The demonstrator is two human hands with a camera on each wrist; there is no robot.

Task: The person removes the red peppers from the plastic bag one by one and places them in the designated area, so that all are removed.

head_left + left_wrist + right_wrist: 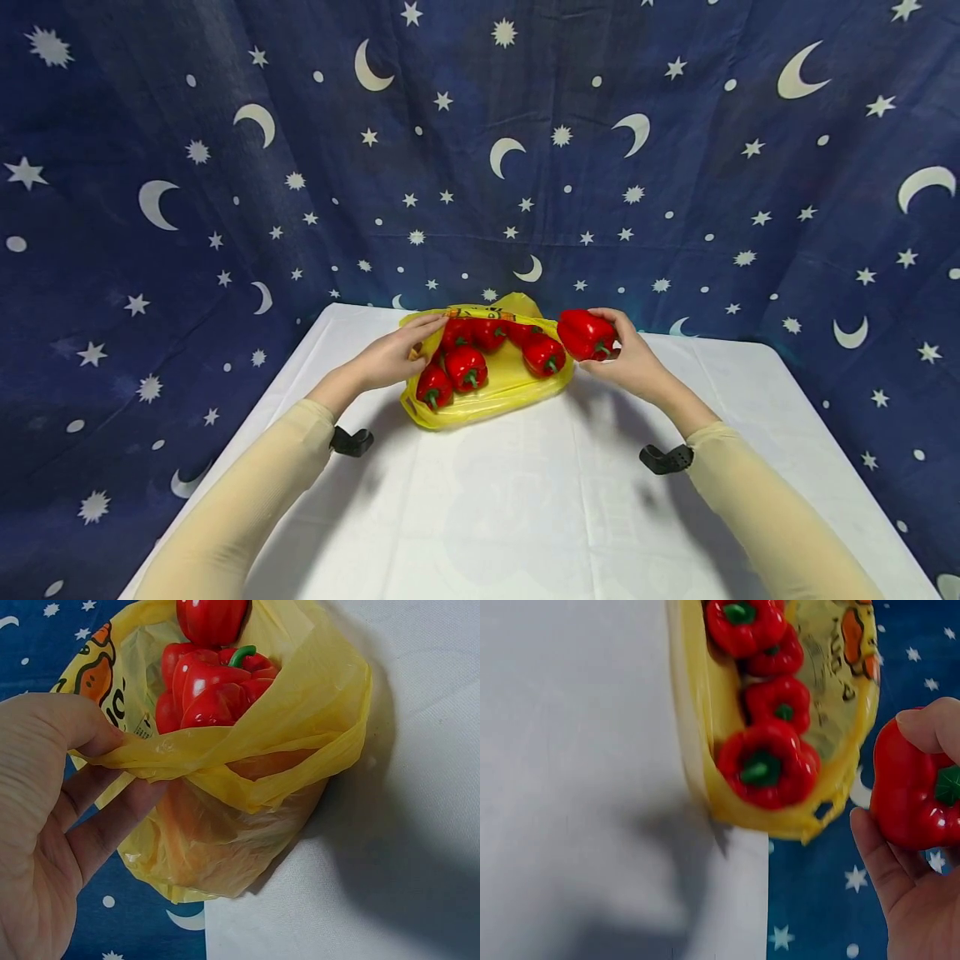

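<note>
Head view: yellow bag lies on the white tabletop, mouth gaping toward the viewer, long axis running roughly left to right. Several loose red peppers inside, bunched at left and along the back; a bare patch of yellow shows at front centre. Left hand at the bag's left edge. Right hand just past the right edge, gripping the held pepper from its right side. That pepper sits level with the bag's upper right rim, stem end turned right and down, blunt end toward the bag. Key relation: mouth lies directly left of the held pepper, right hand much the nearer to it. Dark cloth with stars and moons behind.

Left wrist view: left hand pinches the bag's rim between thumb and fingers, plastic gathered in folds there. Peppers show within, one green stem uppermost. Another pepper at the top edge; cannot tell whether inside or the held one.

Right wrist view: thumb on one side of the held pepper, fingers on the other, its stem facing toward the palm side. A gap separates pepper from bag rim; not touching. Cut-out hole at the bag's near end.
</note>
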